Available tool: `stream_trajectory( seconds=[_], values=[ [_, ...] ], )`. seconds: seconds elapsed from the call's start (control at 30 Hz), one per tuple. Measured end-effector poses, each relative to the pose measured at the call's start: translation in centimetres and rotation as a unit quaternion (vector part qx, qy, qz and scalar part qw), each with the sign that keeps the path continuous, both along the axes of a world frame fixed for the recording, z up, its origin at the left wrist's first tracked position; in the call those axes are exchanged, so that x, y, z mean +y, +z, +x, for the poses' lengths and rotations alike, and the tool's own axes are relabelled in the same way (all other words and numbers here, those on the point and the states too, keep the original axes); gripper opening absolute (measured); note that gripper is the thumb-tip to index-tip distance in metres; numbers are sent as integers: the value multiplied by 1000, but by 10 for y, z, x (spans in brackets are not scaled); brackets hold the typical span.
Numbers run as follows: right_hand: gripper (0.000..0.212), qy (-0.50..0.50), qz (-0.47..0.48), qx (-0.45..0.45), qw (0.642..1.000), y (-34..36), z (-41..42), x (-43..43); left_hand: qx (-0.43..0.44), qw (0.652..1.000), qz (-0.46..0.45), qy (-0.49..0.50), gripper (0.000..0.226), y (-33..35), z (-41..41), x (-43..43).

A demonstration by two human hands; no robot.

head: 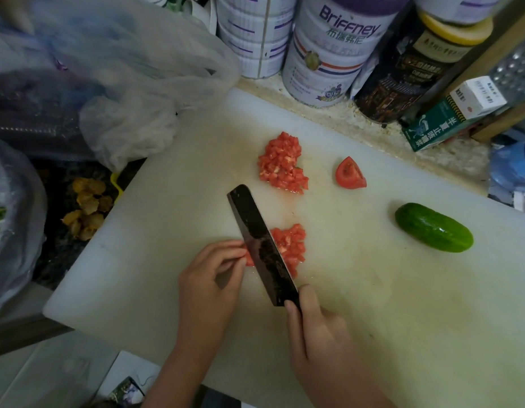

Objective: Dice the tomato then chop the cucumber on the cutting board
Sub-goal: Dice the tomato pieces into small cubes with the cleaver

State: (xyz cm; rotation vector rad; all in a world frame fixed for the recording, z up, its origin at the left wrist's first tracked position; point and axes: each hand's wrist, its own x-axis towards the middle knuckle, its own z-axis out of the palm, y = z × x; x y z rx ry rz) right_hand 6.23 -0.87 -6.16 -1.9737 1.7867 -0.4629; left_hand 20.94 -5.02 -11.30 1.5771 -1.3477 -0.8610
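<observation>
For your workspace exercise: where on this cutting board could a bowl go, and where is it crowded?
Free on the cutting board: near right, between cucumber and right hand; left strip beside the left hand. Crowded: middle, with knife, diced tomato and tomato wedge.

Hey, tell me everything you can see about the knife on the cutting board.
The knife has a broad, dark, mottled blade with a squared tip, like a small cleaver, and looks like metal. Its handle is hidden inside the right hand, which grips it. The blade runs diagonally over the white cutting board, tip pointing away and left. The diced tomato lies on its right side. On its left, the left hand pinches a tomato piece against it.
</observation>
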Motion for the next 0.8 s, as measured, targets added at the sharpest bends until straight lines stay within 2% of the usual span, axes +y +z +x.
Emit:
stream_trajectory(
  seconds=[0.1, 0.2, 0.3, 0.4, 0.57, 0.67, 0.73, 0.8],
  values=[
    [14, -6, 3, 18, 1000, -2, 5, 2, -15, 1000, -7, 4, 21, 0, -1, 2],
    [30, -20, 22, 50, 998, -6, 9, 6, -57, 997, -35, -31, 17, 0, 1, 4],
    [20, -35, 45, 72, 996, -9, 13, 8, -131, 987, -57, -73, 23, -3, 5, 4],
    [20, -39, 68, 102, 992, -12, 16, 9, -175, 978, -66, -92, 34, -5, 7, 2],
    [20, -46, 47, 105, 992, -15, 20, 3, -177, 976, -81, -93, 21, -3, 8, -6],
    [19, -46, 16, 98, 994, -14, 23, -13, -176, 977, -79, -86, 24, -4, 8, -8],
    [17, -40, 17, 100, 994, -13, 23, -15, -179, 977, -82, -83, 25, -4, 8, -9],
    [17, -48, 36, 81, 995, -13, 21, -4, -176, 979, -78, -74, 16, -4, 8, -10]
  ],
)
